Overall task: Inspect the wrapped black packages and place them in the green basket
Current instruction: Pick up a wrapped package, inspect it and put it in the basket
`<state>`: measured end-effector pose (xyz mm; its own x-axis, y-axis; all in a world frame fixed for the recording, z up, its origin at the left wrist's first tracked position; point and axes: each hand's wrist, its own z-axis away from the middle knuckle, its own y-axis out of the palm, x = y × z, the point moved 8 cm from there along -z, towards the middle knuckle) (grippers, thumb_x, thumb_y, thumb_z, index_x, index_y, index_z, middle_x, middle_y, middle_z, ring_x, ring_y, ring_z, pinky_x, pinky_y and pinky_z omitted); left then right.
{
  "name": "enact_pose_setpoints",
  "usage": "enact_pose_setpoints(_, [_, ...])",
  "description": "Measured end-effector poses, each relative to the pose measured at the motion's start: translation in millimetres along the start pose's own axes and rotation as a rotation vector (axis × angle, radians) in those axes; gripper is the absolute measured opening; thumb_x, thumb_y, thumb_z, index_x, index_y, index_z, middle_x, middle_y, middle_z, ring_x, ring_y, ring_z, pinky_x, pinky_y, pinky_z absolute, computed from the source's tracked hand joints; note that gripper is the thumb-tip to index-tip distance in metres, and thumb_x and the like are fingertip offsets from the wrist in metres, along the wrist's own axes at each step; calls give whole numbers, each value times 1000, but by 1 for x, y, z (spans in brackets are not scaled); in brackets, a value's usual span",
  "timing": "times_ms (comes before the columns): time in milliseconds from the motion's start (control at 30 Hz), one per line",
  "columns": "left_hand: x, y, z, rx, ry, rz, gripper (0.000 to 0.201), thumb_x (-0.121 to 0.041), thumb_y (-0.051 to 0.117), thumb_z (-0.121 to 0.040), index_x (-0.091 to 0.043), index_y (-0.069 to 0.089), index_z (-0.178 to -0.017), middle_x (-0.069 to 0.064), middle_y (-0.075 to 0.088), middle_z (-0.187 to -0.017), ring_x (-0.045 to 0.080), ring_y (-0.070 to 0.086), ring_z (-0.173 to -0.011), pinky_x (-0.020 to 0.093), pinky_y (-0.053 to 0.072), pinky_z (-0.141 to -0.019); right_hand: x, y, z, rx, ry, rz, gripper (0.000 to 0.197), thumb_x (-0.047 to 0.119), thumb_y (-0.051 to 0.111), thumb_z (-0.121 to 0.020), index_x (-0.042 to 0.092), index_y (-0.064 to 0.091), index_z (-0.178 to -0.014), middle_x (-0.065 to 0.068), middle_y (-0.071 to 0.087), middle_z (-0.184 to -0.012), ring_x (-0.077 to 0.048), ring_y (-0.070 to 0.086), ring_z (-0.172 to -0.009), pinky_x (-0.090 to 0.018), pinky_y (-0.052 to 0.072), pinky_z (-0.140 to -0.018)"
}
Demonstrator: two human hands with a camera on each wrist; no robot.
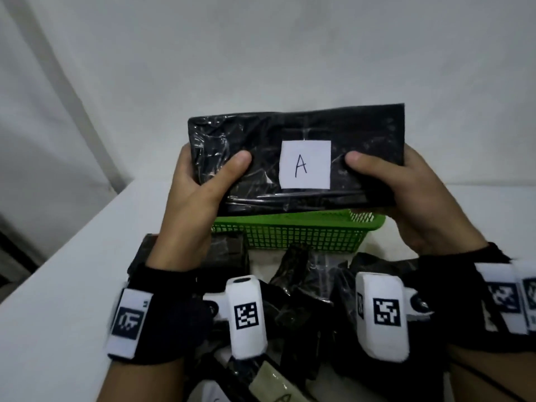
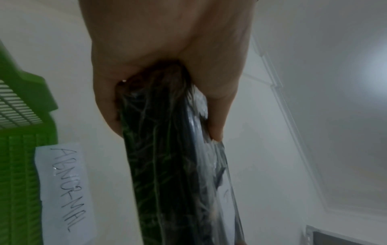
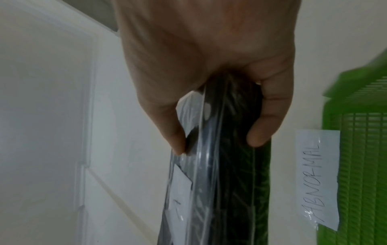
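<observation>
Pile of wrapped black packages (image 1: 301,288) is seen at near edge of white table (image 1: 58,285). Green basket (image 1: 290,236) sits just beyond. Above it, a black package (image 1: 261,132) w/ "A" label (image 1: 305,164) is gripped at both ends: left hand (image 1: 200,184) and right hand (image 1: 406,192), thumbs on front.

Dim, flat indoor light throughout. Soft glare streaks on the package (image 1: 295,158) wrap. Both wrist views murky, grainy and smeared; wristbands (image 1: 127,317) blurred, straight lines bowed near the head view's edges.
</observation>
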<state>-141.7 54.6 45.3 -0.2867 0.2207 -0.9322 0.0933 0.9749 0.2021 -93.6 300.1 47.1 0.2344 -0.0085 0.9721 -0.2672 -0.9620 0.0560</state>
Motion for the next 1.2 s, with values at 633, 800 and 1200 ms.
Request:
enact_pose_setpoints(633, [-13,-1,0,209,78,-175,66,-32,80,-67,-24,55,-128,-4,74,-113,13,72,-102,32,58,-80,7,1,20,6,-135,5,66,24,77,-62,15,62,-126,-1,77,-108,-17,75,-94,-29,58,-71])
enact_pose_setpoints(800, [-8,1,-3,144,98,-231,69,-42,84,-61,-26,57,-123,-6,74,-112,12,72,-101,41,59,-84,6,-5,16,-63,-154,33,55,22,81,-73,15,63,-124,-4,76,-111,-21,75,-98,-35,59,-76])
enact_pose_setpoints(1200, [7,6,2,109,151,-465,71,-56,84,-66,-36,55,-129,-16,69,-118,5,65,-110,39,52,-100,-6,-21,20,-72,-83,280,46,30,82,-79,28,64,-120,6,76,-106,-18,75,-93,-49,63,-76])
